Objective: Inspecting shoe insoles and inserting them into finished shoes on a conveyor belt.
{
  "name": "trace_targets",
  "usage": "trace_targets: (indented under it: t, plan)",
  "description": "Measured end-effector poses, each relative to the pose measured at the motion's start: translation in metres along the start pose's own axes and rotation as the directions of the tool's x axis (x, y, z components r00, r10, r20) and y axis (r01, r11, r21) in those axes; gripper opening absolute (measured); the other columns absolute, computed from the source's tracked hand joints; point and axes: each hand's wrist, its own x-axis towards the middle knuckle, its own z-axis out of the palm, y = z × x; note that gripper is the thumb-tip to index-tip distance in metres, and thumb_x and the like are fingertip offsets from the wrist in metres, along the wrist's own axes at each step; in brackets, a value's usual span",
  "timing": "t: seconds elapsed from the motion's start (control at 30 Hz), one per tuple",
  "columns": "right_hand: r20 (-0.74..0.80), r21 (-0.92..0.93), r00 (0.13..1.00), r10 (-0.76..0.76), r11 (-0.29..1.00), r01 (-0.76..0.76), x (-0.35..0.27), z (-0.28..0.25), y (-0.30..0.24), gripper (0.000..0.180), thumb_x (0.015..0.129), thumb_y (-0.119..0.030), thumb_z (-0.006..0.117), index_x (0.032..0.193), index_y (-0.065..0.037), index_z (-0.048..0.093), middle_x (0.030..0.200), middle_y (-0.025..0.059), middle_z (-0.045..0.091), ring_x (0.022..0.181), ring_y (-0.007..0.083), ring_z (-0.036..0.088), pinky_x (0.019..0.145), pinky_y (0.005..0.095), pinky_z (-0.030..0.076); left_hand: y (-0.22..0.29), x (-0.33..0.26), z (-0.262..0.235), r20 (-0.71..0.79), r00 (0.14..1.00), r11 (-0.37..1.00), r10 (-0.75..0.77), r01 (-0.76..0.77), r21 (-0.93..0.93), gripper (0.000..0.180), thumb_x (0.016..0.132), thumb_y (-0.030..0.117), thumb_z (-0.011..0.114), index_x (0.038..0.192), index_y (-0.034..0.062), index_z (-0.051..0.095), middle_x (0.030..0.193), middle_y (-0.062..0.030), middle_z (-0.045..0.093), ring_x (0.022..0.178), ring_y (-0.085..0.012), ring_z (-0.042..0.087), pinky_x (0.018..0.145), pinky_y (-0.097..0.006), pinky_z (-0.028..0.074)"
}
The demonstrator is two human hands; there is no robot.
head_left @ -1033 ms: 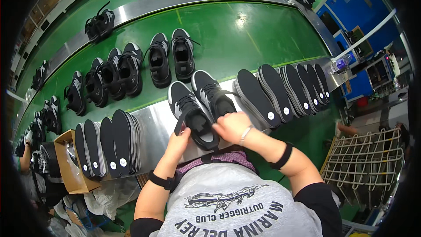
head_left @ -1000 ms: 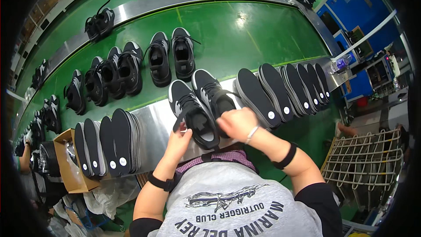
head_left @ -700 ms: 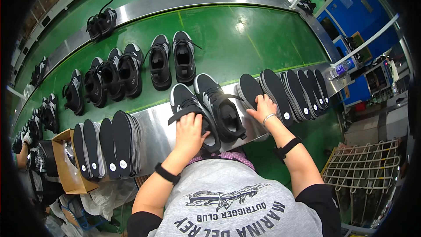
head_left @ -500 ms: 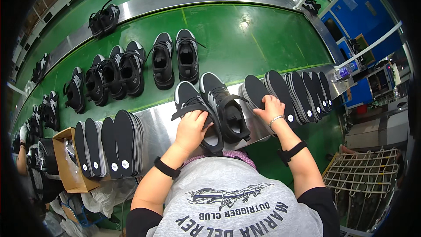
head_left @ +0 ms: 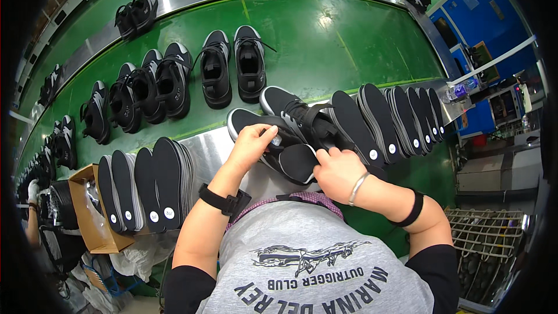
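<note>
Two black sneakers (head_left: 290, 134) lie on the steel bench edge (head_left: 203, 148) beside the green conveyor belt (head_left: 349, 40). Right hand (head_left: 337, 173) grips a black insole (head_left: 297, 161), apparently feeding it into the nearer shoe. Left hand (head_left: 251, 144) clamps that shoe's collar. Insole stacks (head_left: 148, 183) flank both sides.

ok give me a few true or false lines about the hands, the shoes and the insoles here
1. The left hand rests on a black shoe lying on the metal ledge. True.
2. The right hand holds a black insole. True.
3. The belt is red. False: it is green.
4. A row of insoles leans on edge to the right of the hands. True.
5. The cardboard box stands on the belt. False: it sits off the belt, at the lower left.
</note>
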Motion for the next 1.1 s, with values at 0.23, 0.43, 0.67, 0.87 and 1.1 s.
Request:
trace_targets:
  t: [0.23, 0.43, 0.67, 0.87, 1.1]
  plan:
    - [0.203, -0.132, 0.978, 0.036, 0.991, -0.009, 0.005, -0.030, -0.010, 0.012, 0.064, -0.014, 0.056, 0.071, -0.007, 0.063, 0.078, 0.0090, 0.053, 0.074, 0.0230, 0.053, 0.060, 0.0318, 0.045, -0.005, -0.002, 0.006, -0.110, 0.990, 0.987, 0.089, -0.073, 0.146, 0.030, 0.080, 0.025, 0.053, 0.088, -0.0031, 0.060, 0.068, -0.0116, 0.060, 0.058, -0.0167, 0.055, 0.057, -0.029, 0.043]
    - [0.170, 0.130, 0.970, 0.171, 0.972, -0.194, 0.050, 0.035, -0.018, 0.015, 0.069, -0.013, 0.055, 0.078, -0.004, 0.064, 0.084, 0.0133, 0.056, 0.079, 0.0260, 0.056, 0.066, 0.0346, 0.048, 0.002, -0.006, 0.021, -0.135, 0.982, 0.976, 0.135, -0.109, 0.187, 0.026, 0.080, 0.023, 0.054, 0.087, -0.0016, 0.061, 0.071, -0.0133, 0.062, 0.064, -0.0204, 0.059, 0.060, -0.030, 0.044]
    - [0.234, 0.075, 0.949, 0.210, 0.970, -0.233, 0.027, 0.020, -0.016, 0.038, 0.067, -0.032, 0.061, 0.092, -0.005, 0.053, 0.095, 0.0128, 0.051, 0.088, 0.0267, 0.051, 0.075, 0.0400, 0.040, -0.003, -0.003, 0.022, -0.233, 0.941, 0.945, 0.245, -0.179, 0.274, 0.024, 0.079, 0.022, 0.054, 0.084, -0.0014, 0.061, 0.073, -0.0172, 0.061, 0.068, -0.0294, 0.059, 0.062, -0.033, 0.045]
    - [0.240, 0.021, 0.967, 0.085, 0.995, -0.093, 0.001, 0.001, -0.003, 0.026, 0.070, -0.027, 0.058, 0.083, -0.005, 0.057, 0.083, 0.0101, 0.055, 0.082, 0.0249, 0.054, 0.071, 0.0372, 0.040, -0.005, -0.002, 0.026, -0.228, 0.941, 0.942, 0.249, -0.180, 0.284, 0.025, 0.081, 0.020, 0.054, 0.087, -0.0040, 0.059, 0.072, -0.0112, 0.062, 0.066, -0.0150, 0.057, 0.062, -0.027, 0.044]
    - [0.305, 0.175, 0.948, 0.095, 0.973, -0.153, 0.065, 0.060, -0.006, 0.018, 0.071, -0.009, 0.052, 0.084, -0.003, 0.063, 0.085, 0.0132, 0.061, 0.084, 0.0269, 0.059, 0.068, 0.0354, 0.049, -0.009, 0.004, 0.029, -0.198, 0.971, 0.987, 0.137, -0.116, 0.115, 0.024, 0.082, 0.021, 0.054, 0.084, -0.0014, 0.061, 0.067, -0.0014, 0.057, 0.058, -0.0066, 0.049, 0.051, -0.022, 0.040]
